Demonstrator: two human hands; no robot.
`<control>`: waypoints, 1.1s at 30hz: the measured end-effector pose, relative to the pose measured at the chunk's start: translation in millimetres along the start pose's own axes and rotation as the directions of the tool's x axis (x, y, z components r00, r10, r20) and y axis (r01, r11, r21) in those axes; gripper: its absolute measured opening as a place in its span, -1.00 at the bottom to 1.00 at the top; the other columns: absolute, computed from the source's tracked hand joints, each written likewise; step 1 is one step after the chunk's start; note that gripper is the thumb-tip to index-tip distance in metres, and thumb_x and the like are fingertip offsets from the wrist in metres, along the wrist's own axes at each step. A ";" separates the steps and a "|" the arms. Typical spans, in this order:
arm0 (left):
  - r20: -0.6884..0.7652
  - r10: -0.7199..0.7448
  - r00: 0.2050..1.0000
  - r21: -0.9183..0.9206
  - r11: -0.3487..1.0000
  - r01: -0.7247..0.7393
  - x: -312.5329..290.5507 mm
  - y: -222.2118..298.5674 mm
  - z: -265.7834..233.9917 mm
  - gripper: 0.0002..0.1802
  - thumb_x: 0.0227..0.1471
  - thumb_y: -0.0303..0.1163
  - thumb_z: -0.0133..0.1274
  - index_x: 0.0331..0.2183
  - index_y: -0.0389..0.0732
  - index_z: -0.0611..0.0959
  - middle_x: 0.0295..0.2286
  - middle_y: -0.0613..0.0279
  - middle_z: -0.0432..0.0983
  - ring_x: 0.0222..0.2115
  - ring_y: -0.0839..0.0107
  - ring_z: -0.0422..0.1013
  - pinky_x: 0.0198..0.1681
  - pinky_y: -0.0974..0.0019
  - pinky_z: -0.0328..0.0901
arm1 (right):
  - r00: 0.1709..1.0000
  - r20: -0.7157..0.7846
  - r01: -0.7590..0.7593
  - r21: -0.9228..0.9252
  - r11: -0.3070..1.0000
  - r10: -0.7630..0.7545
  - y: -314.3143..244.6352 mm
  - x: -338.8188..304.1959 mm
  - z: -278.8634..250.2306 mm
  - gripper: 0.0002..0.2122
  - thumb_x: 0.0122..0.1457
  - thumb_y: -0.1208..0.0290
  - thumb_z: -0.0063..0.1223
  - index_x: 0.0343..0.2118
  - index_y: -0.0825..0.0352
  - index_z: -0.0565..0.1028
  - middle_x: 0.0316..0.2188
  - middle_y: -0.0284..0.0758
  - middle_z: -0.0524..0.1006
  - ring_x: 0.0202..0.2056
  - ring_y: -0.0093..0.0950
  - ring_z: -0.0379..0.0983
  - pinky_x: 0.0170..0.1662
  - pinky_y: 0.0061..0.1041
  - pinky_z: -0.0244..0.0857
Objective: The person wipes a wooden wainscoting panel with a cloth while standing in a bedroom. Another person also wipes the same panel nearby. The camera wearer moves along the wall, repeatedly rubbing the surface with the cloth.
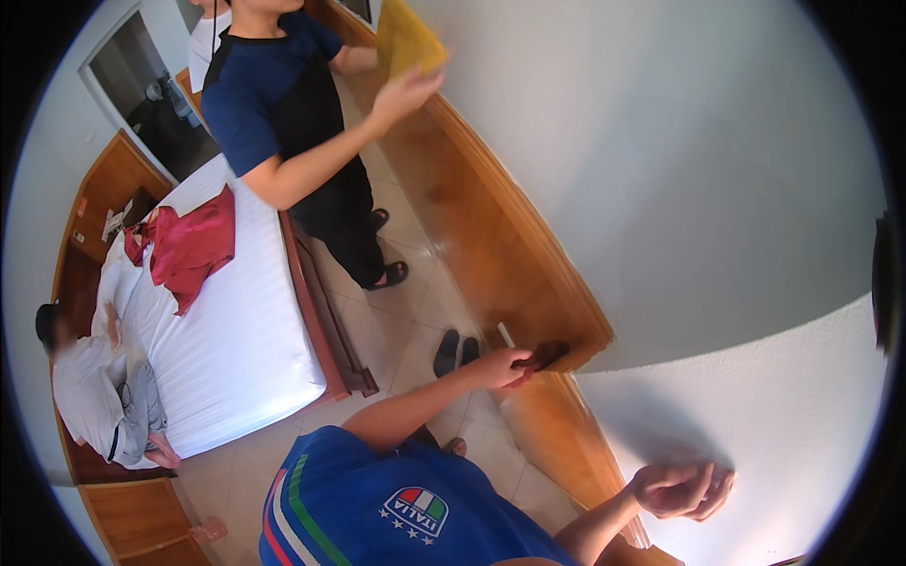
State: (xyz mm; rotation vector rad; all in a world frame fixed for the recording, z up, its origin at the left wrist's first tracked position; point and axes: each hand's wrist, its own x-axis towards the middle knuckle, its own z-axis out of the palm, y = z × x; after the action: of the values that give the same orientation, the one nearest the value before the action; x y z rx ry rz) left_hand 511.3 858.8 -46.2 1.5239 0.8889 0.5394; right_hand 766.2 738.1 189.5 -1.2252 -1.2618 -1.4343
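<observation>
My left hand (505, 368) is closed on a dark red cloth (547, 356), pressed to the lower end of the wooden panel (472, 217) along the wall. A thin white strip (505, 334) shows just beyond my fingers. To the right, my right hand (684, 491) is held up in front of the white wall (746, 406), its fingers loosely curled and slightly apart, with nothing visible in it. Whether its fingertips touch the wall I cannot tell.
A co-worker (311, 123) in navy and black stands ahead, holding up a yellow cloth (408, 40). Another person (104, 396) sits on the white bed (255, 349), where red fabric (193, 245) lies. Dark slippers (457, 353) rest on the tiled floor. A third person (200, 47) is partly hidden.
</observation>
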 end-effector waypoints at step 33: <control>0.040 -0.065 0.997 -0.257 0.964 0.073 65.9 -12.0 5.8 -0.50 0.06 -0.62 0.00 0.08 -0.23 0.50 -0.45 0.21 0.54 -0.65 0.55 0.38 -0.62 0.42 0.26 | 0.999 0.040 0.002 -0.132 0.991 0.003 4.5 -7.5 5.8 -0.79 0.20 0.39 -0.07 -0.14 0.31 0.44 0.12 -0.09 0.24 -0.16 -0.41 0.38 -0.14 -0.38 0.36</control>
State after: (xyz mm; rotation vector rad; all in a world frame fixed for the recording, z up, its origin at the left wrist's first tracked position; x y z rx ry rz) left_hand 552.5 906.9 -69.1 1.2569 0.8112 0.5563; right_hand 772.7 743.1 182.9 -1.3485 -1.2089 -1.5194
